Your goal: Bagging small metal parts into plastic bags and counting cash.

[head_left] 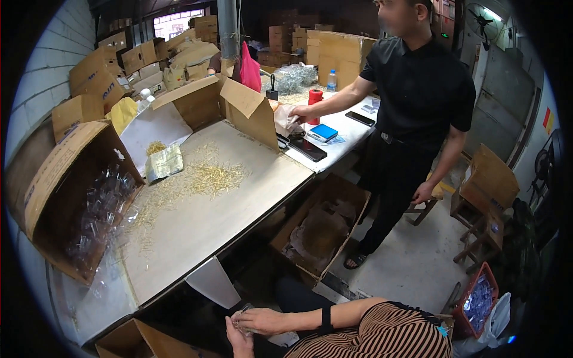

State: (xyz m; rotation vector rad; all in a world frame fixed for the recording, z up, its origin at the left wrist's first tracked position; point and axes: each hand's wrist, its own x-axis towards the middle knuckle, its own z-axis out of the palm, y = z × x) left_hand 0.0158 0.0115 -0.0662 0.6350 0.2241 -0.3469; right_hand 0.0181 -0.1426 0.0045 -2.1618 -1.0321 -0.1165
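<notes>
One small item (236, 323) between left hand (240, 340) and right hand (264, 321).

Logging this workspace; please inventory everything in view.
Tabletops: at least two, pale, centre
Boxes: many, brown, left, rear, floor
Thin pieces: many, gold, tabletop
Clear pieces: many, transparent, left box
Bag: one, pink, upper centre
Bottle: one, clear, upper centre
Container: one, red, before bottle
Phones: two, black, near container
Device: one, blue, between phones
Basket: one, red, lower right
Stools: several, brown, right
Standing co-worker: one, in black, right
Left hand: one, bare, bottom centre
Right hand: one, bare, beside left
</notes>
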